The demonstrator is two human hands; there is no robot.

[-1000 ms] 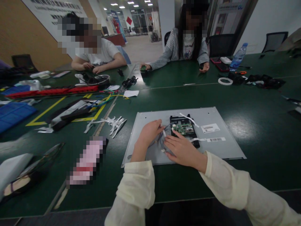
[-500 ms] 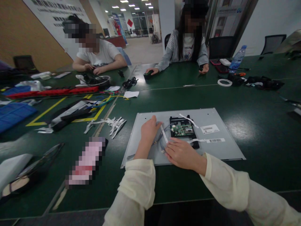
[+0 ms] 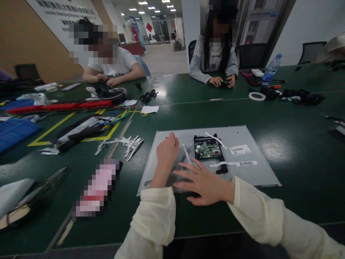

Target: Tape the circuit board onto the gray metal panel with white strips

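A flat grey metal panel [image 3: 254, 172] lies on the table before me, with a black bracket [image 3: 224, 167] and a green circuit board [image 3: 207, 151] on it. White tape strips [image 3: 186, 153] stick to the panel, one of them over thin grey cables [image 3: 190, 148] left of the board. My left hand [image 3: 166, 153] is closed above the panel's left part; what its fingers hold, if anything, is hidden. Over the panel's near edge, my right hand [image 3: 207, 181] spreads its fingers, holding nothing, close to the lower cables.
Left of the panel lie a heap of white strips [image 3: 132, 144] and a phone [image 3: 98, 187]. Farther left are a blue crate [image 3: 16, 133] and a red bar [image 3: 64, 106]. A tape roll [image 3: 257, 96] and water bottle [image 3: 272, 70] stand far right. Two people sit opposite.
My right hand has left the tape strip, moved toward me and spread its fingers. My left hand has shifted slightly left, away from the strip. The person opposite has brought both hands together.
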